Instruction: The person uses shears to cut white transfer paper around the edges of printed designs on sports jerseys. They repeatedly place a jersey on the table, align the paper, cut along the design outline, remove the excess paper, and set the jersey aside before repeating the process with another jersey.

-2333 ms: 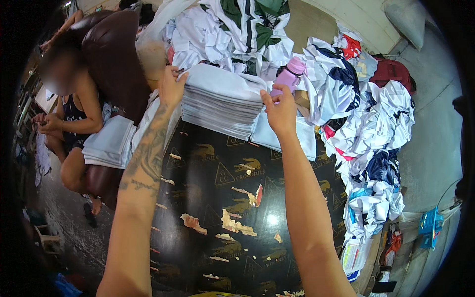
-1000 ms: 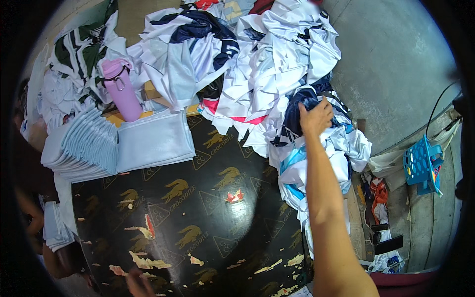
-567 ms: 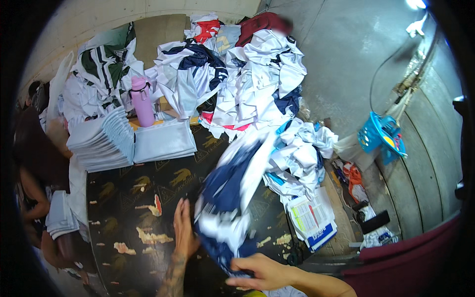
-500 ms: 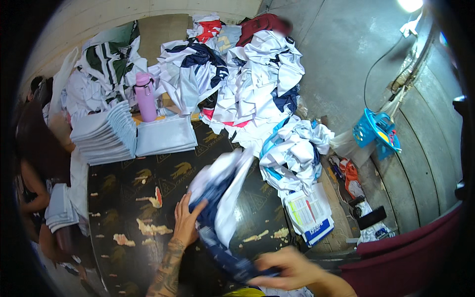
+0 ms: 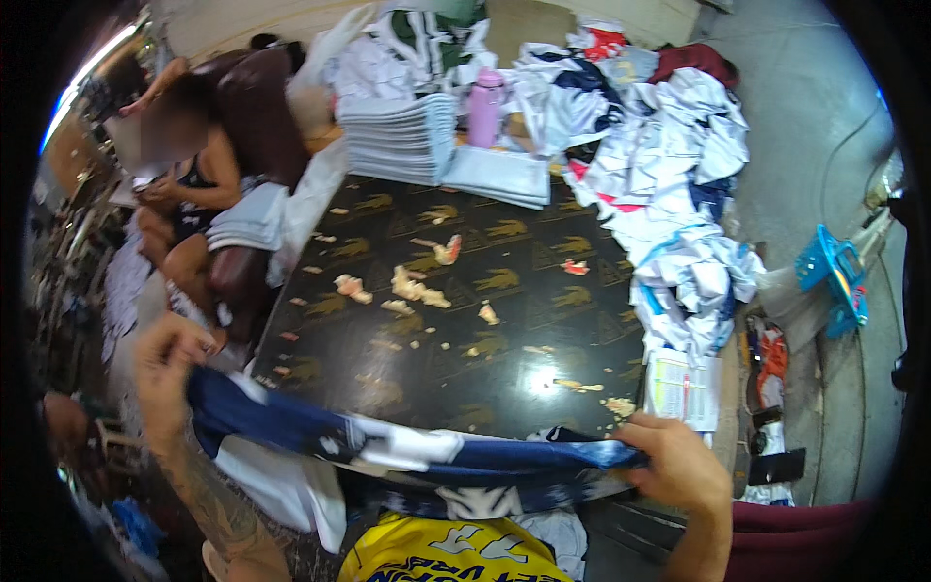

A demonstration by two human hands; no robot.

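A navy and white garment (image 5: 320, 427) is stretched sideways across the near edge of the black table. My left hand (image 5: 173, 359), at the left, has its fingers closed on one end. At the other end, my right hand (image 5: 679, 461) pinches the navy fabric. The cloth between them sags a little, and a white part hangs down near my left forearm. Exactly which part of the garment each hand grips cannot be made out.
On the black table (image 5: 465, 330), worn pale patches show. Along its far side stand a stack of folded white cloth (image 5: 398, 141), a pink bottle (image 5: 485, 109) and heaped white garments (image 5: 669, 126). Papers (image 5: 681, 388) lie at right. A person (image 5: 208, 175) sits at left.
The garment has moved from the table's middle to its near edge and is now drawn out sideways. My left hand has moved left, my right hand right. The view has turned left.
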